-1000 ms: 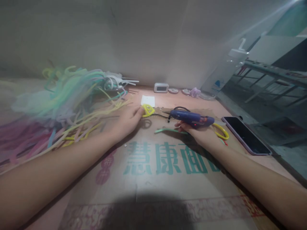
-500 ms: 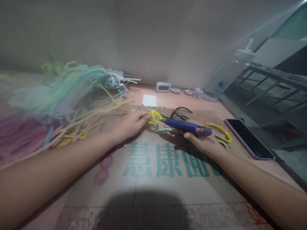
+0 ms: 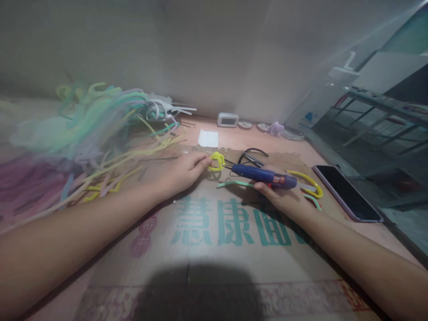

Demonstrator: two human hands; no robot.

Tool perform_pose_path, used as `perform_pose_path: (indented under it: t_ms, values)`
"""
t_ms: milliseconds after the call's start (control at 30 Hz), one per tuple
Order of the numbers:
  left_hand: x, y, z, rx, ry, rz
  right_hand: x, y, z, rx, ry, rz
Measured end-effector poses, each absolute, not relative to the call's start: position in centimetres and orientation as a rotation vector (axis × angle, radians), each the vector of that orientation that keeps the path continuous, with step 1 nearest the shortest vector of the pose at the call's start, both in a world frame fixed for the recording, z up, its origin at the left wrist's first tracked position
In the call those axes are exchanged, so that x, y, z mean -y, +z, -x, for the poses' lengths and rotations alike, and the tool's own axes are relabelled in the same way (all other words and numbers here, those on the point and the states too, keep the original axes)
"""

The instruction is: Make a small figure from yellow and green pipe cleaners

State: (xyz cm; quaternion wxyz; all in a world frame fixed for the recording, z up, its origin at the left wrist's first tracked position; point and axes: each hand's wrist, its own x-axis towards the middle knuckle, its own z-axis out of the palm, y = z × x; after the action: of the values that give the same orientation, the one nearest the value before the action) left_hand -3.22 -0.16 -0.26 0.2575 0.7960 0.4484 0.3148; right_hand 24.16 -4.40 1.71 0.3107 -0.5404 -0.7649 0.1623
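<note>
Sitting pinched at the fingertips of the left hand point(image 3: 190, 169), a small yellow loop point(image 3: 219, 155) was held just above the cardboard point(image 3: 117, 267), near the middle of the view. The right hand point(image 3: 281, 198) was wrapped around a blue glue gun point(image 3: 264, 176), whose nozzle pointed at the loop's right side (touching or only just beside it, I could not tell). By the look of it, the bending was done and the gluing was at hand; whether any glue had gone on was too small to see, so that joint was probably what remained. A green strip point(image 3: 236, 183) lay partly under the right hand, and a black-handled tool point(image 3: 253, 158) rested just behind the gun, both close enough to snag. Farther right were a curved yellow strip point(image 3: 306, 174) and a phone point(image 3: 347, 191). A blurred heap of coloured strips point(image 3: 100, 116) crowded the left side, its ends reaching the left forearm. Along the back of the pink tabletop point(image 3: 240, 138) stood a white card point(image 3: 207, 138), a small white device point(image 3: 228, 120) and a clear bottle point(image 3: 312, 107).
</note>
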Motion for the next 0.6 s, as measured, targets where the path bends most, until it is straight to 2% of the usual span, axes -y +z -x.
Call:
perform_pose_path:
  t_ms: [600]
  values:
    - [0.19,-0.20,3.25,-1.176,0.873,-2.177,4.32,2.06,-23.59,2.033,0.501,1.371]
